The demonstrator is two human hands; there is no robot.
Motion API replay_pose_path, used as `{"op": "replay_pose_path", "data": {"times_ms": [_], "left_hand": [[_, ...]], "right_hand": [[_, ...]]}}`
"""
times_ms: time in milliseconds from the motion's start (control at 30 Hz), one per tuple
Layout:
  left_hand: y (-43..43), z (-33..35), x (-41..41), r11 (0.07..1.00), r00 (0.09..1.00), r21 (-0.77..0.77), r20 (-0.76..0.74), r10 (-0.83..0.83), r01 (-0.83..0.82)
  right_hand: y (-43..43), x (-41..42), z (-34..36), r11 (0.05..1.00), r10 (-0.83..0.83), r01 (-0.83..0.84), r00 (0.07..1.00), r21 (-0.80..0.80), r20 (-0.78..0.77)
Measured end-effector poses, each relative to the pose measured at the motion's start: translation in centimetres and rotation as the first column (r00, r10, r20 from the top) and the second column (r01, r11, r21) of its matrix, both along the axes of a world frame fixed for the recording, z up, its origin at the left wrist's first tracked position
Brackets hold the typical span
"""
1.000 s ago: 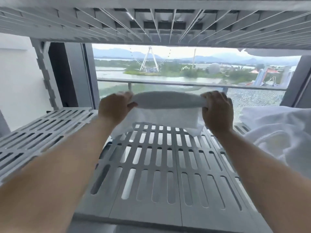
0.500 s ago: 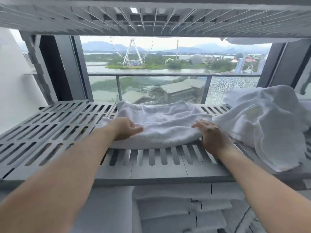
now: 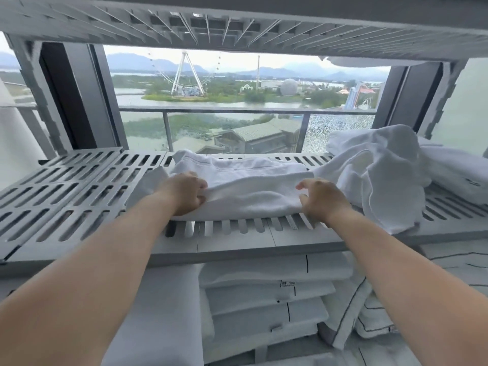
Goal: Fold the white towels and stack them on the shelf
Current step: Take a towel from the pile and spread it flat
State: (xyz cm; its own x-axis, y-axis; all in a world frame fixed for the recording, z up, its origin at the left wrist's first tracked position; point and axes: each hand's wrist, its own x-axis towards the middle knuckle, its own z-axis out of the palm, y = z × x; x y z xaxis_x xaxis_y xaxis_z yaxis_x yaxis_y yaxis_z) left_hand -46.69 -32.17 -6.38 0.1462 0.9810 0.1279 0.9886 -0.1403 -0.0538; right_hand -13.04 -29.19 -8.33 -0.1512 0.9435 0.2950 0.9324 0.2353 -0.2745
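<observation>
– One folded towel [image 3: 245, 191] sits centre on the slatted shelf [image 3: 79, 186], long fold toward me, right end up against the loose heap [image 3: 377, 175]. What do you read on the hands?
– From my feed: the left hand [image 3: 184, 192] has its fingers curled over the towel's left end, pinching the top layers. The right hand [image 3: 323, 199] shows fingers half bent in a C at the right front corner. Touching cloth, I think; whether it has hold of any, I can't tell.
– Step?
– Squaring and seating it, I'd judge. Plenty left: the heap isn't folded yet.
– How would you run it?
– Both ends level, press flat, bring the front fold parallel to the shelf lip. A corner flap [image 3: 148, 180] sticks out left of the hand; tuck that under first. Ease the right end clear of the heap or it'll drag a loose edge in.
– Risk?
– Slots. I'd expect terry to snag when pushed, so lift slightly, then set down.
</observation>
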Motion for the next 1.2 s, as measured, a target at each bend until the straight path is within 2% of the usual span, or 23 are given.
{"op": "replay_pose_path", "data": {"times_ms": [167,367,533,600,733,800,900,1067,1200], "left_hand": [[0.1,-0.9,0.1,0.993,0.998,-0.109,0.032,0.049,-0.045],[0.1,-1.2,0.2,0.99,0.982,-0.051,0.133,0.134,-0.129],[-0.1,-1.1,0.5,0.982,0.983,-0.04,0.018,0.183,-0.183],[-0.1,-1.2,0.7,0.977,0.978,-0.029,-0.009,0.209,-0.209],[-1.0,-1.6,1.1,0.965,0.969,0.09,-0.003,0.248,-0.247],[-1.7,-1.6,1.0,0.955,0.972,0.184,-0.003,0.236,-0.231],[-3.2,-1.2,0.6,0.955,0.971,0.188,-0.013,0.237,-0.23],[-7.2,-0.4,-1.3,0.924,0.925,0.173,-0.113,0.363,-0.341],[-10.8,-0.6,-2.5,0.939,0.934,0.187,-0.159,0.32,-0.289]], "right_hand": [[2.8,-0.5,0.5,1.0,-0.014,0.014,0.997,0.003,0.078],[7.4,-1.5,0.0,0.996,0.087,-0.087,0.981,-0.008,0.172],[10.3,-1.6,-1.5,0.992,0.104,-0.096,0.989,-0.079,0.109],[10.7,-1.7,-2.1,0.993,0.084,-0.069,0.984,-0.097,0.155],[10.0,-1.5,-1.9,0.995,-0.016,-0.005,0.977,0.101,0.214],[8.6,-0.7,-1.9,0.975,-0.042,0.004,0.985,0.223,0.165],[5.6,0.6,-1.7,0.944,-0.028,-0.001,0.996,0.329,0.085],[0.0,2.0,-0.6,0.923,-0.105,0.08,0.993,0.376,0.048],[-5.4,1.7,-1.2,0.936,-0.15,0.114,0.985,0.333,0.083]]}}
